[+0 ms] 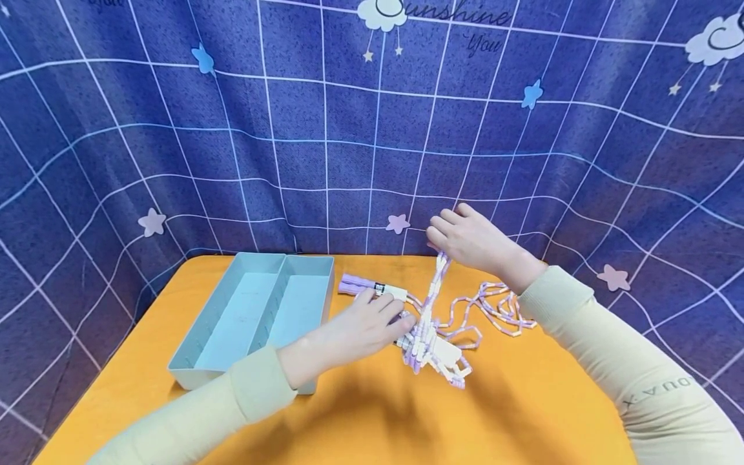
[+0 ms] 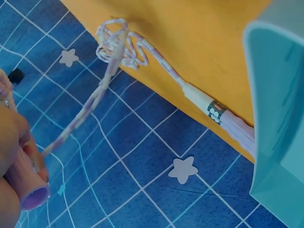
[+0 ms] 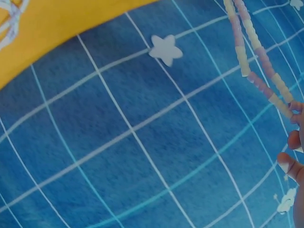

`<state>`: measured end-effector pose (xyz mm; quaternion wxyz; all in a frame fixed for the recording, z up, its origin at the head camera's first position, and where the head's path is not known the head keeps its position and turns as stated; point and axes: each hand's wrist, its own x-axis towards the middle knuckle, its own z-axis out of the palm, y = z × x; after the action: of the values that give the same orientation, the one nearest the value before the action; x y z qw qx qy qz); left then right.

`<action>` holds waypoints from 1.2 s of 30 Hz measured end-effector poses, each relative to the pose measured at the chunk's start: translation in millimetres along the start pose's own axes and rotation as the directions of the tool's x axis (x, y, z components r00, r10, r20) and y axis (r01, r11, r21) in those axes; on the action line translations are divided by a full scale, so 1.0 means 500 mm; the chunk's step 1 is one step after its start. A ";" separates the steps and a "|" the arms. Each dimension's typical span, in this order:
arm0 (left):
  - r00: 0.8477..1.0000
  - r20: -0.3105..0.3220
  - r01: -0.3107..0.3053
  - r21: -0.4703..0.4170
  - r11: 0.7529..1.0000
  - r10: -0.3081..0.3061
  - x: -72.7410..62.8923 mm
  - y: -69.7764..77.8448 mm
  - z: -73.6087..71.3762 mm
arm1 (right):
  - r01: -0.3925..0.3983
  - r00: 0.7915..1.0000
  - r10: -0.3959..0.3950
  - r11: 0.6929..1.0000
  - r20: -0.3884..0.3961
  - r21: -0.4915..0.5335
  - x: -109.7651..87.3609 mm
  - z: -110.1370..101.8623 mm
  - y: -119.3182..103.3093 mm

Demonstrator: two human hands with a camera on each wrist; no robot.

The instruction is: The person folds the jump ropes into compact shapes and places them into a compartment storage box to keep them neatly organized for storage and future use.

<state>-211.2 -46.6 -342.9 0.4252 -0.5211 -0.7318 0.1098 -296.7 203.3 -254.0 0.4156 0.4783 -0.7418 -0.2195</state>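
Raised above the table, my right hand pinches the upper end of a bundle of white-and-lilac beaded jump rope. The right wrist view shows two strands of the beaded rope running to the fingertips. Lower and to the left, my left hand grips a lilac jump rope handle, its hollow end showing in the left wrist view. A second handle, lilac and white with a black band, lies behind the left hand. Loose beaded rope lies in coils on the right.
A pale blue two-compartment bin stands left of the left hand, its divider running front to back. An orange cloth covers the table. Behind it hangs a blue curtain with grid lines and stars.
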 end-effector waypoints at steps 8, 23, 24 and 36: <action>0.998 -0.038 0.054 -0.021 0.998 -0.055 -0.006 -0.008 -0.003 | -0.013 0.992 0.009 0.999 0.123 0.032 -0.036 0.031 -0.034; 0.986 -0.070 0.140 -0.133 0.981 -0.150 -0.027 -0.021 0.000 | -0.075 0.994 0.066 0.991 0.084 0.109 -0.066 0.063 -0.075; 0.984 -0.078 0.145 -0.147 0.978 -0.158 -0.028 -0.024 -0.001 | -0.077 0.994 0.068 0.991 0.088 0.109 -0.068 0.064 -0.076; 0.942 -0.113 0.274 -0.288 0.918 -0.317 -0.030 -0.049 -0.024 | -0.125 0.981 0.107 0.986 0.160 0.107 -0.116 0.095 -0.103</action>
<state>-217.5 -73.4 -328.2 0.4189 -0.4639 -0.7745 -0.0972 -297.3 228.7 -341.2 0.3405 0.4392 -0.8099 -0.1873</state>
